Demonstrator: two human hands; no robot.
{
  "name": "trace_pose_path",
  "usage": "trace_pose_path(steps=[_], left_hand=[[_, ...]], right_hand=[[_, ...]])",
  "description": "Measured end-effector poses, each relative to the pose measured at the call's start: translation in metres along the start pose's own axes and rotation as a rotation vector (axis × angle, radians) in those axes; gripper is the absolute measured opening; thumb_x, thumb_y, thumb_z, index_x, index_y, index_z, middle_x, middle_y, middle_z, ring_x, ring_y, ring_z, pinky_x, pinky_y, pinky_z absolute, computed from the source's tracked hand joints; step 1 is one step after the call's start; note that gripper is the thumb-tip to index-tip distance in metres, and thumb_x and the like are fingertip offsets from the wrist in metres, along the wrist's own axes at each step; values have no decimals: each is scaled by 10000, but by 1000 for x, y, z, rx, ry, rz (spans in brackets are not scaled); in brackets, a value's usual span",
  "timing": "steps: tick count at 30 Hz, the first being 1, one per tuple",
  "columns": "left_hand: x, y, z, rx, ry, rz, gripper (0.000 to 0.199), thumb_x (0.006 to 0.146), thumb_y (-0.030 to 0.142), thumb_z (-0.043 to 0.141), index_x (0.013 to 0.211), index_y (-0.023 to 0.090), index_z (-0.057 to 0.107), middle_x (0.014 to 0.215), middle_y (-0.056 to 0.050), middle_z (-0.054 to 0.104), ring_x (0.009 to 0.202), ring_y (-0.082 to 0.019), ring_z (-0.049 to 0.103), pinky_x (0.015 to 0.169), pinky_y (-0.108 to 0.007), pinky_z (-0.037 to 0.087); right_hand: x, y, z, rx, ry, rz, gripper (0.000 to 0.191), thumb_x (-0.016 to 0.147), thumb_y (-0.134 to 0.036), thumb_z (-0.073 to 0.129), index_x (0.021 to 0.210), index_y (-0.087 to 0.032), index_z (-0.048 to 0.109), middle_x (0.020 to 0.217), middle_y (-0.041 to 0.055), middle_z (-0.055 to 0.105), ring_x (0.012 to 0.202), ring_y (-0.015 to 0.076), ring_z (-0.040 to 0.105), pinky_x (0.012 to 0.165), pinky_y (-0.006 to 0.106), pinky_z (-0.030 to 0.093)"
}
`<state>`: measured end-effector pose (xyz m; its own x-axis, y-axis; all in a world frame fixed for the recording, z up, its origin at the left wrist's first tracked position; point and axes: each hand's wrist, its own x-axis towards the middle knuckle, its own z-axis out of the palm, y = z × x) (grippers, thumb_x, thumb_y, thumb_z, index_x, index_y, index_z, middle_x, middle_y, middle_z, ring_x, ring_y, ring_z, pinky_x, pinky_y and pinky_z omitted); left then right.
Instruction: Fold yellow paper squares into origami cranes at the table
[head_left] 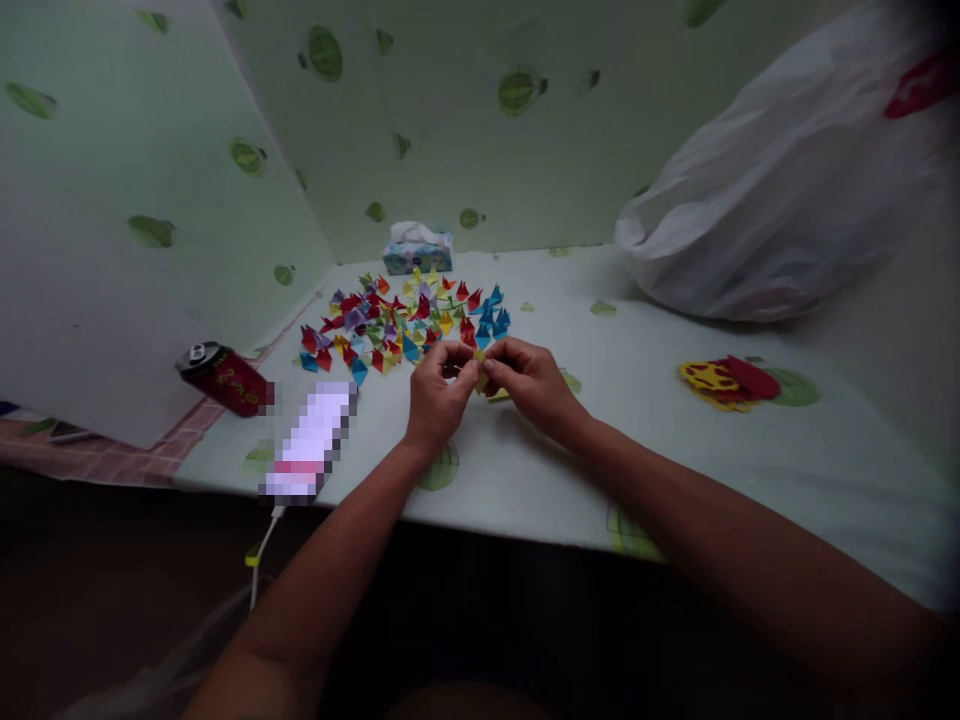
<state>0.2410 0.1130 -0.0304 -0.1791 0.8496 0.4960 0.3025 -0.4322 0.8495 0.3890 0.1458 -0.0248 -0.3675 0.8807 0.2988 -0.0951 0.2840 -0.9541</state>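
Between my two hands is a small piece of folded yellow paper [481, 372], pinched at the fingertips. My left hand [441, 388] grips its left side with thumb and forefinger. From the other side, my right hand [531, 380] pinches it the same way. The fingers cover much of the paper, so its exact fold is hard to make out. Another bit of yellow paper [498, 396] shows just under my right hand. Behind my hands spreads a heap of folded paper cranes [390, 325] in red, blue, yellow, green and purple.
A tissue box [418, 252] stands against the wall behind the cranes. To the left are a dark red drink can [225, 378] and a lit phone [313, 440] with a cable. Red and yellow cut-outs [727, 382] lie at right, below a bulky white plastic bag [765, 190].
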Motion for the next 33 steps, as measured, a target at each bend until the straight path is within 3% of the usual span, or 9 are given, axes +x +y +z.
trace_pose_path(steps=[13,23,33], left_hand=[[0,8,0,-127,-7,-44,98,856,274,671,860,179,647,784,-6,666,691,-108,597,654,-237,486],[3,-1,0,-423,-54,-246,228,810,373,752,857,156,702,770,-12,677,680,-111,618,670,-253,543],[3,5,-2,-311,-41,-200,206,829,365,732,832,160,712,716,-4,674,627,-100,595,620,-238,512]], right_hand=[[0,3,0,-19,9,-27,207,866,-366,640,784,-192,562,665,-7,609,565,115,580,542,281,486],[1,5,-2,-80,1,-77,171,895,-339,591,804,-199,556,672,-8,591,553,131,569,535,293,474],[0,0,-2,-141,-26,-108,148,894,-327,618,848,-203,551,697,-15,596,571,124,573,554,286,484]])
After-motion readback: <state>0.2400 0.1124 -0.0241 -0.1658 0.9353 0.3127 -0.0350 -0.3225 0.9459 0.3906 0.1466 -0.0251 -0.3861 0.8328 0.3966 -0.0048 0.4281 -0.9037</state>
